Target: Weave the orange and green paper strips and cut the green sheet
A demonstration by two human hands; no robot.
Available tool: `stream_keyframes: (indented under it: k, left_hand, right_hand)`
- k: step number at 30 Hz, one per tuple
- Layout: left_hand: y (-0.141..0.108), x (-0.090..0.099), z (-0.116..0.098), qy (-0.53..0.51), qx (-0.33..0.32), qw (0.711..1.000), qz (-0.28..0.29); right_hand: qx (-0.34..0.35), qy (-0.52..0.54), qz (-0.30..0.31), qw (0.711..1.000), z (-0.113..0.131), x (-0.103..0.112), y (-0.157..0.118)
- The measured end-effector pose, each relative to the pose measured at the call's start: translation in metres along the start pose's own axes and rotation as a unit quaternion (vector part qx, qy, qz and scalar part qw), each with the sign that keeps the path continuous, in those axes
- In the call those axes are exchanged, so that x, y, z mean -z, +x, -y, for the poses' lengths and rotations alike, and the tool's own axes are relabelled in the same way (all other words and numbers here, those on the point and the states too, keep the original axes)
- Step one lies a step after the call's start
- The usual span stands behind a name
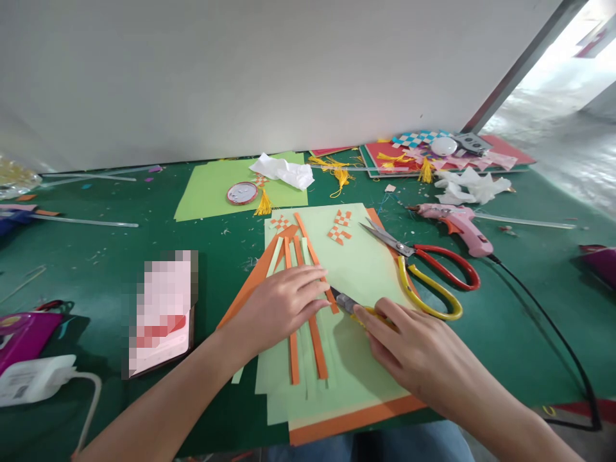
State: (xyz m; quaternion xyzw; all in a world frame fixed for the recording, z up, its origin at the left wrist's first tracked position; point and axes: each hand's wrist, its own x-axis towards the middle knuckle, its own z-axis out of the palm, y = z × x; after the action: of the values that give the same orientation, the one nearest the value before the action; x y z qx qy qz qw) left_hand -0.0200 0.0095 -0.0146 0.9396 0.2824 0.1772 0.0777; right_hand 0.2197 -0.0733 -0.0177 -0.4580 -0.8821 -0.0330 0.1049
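Note:
My left hand (pixel 289 298) lies flat with its fingers stretched out over several orange and pale green paper strips (pixel 315 346), pressing on them. In my right hand (pixel 409 340) is a yellow utility knife (pixel 347 304), its dark blade pointing left and touching or close to the short end of an orange strip (pixel 332 298) by my left fingertips. Beneath lie stacked pale green sheets (pixel 366 378) with orange paper (pixel 356 418) showing at the edges. Small orange-and-white woven pieces (pixel 341 234) rest on the upper part of the sheets.
Open scissors (pixel 409 250) with red and yellow handles lie right of the sheets, beside a pink glue gun (pixel 457 224) and its black cord. A phone (pixel 163 314) and a white charger (pixel 38 378) are on the left. Behind are a round tin (pixel 242 192), crumpled tissue (pixel 283 172) and yellow tassels (pixel 341 176).

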Motion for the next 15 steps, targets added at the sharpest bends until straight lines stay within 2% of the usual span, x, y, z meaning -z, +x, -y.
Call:
stream_keyframes:
  k: [15]
  left_hand:
    - [-0.0014,0.0027,0.0032,-0.009,0.016,0.999,0.041]
  right_hand:
    - [-0.007,-0.003,0.025,1.0,-0.0029,0.0007,0.003]
